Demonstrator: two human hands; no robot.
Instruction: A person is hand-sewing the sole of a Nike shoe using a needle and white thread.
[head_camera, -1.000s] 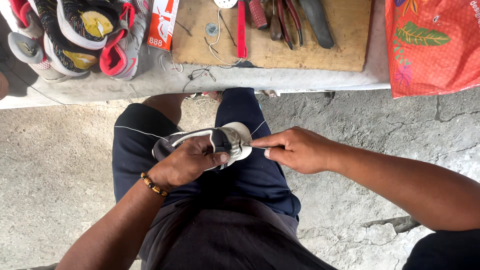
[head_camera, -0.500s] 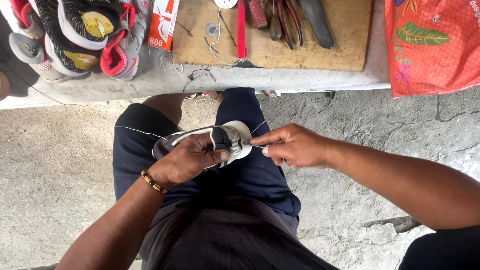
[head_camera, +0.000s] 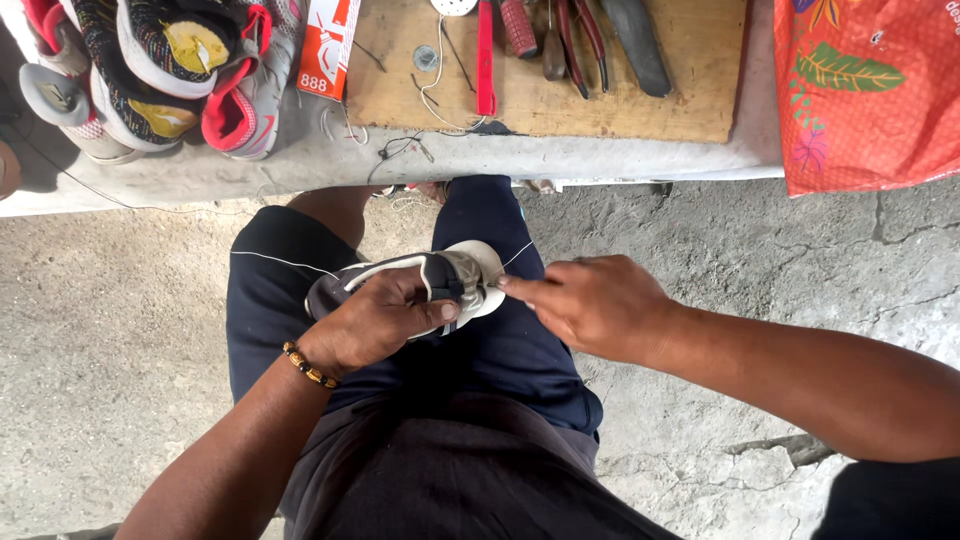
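Observation:
A dark shoe with a white sole and toe (head_camera: 462, 272) rests on my lap, over dark blue trousers. My left hand (head_camera: 375, 322), with a beaded bracelet at the wrist, grips the shoe across its upper. My right hand (head_camera: 590, 303) pinches at the shoe's white toe edge with fingertips together; whatever it holds there is too small to make out. A thin white thread (head_camera: 280, 262) runs from the shoe out to the left across my thigh, and another strand (head_camera: 520, 252) leaves the toe to the right.
A grey ledge (head_camera: 300, 165) ahead carries a pile of sports shoes (head_camera: 170, 60) at left and a wooden board (head_camera: 600, 100) with pliers, a red-handled tool and other hand tools. A red patterned bag (head_camera: 870, 90) hangs at right. Cracked concrete floor (head_camera: 100, 350) surrounds me.
My right hand has shifted slightly left, closing in on the shoe's toe. The left hand and the shoe stay put.

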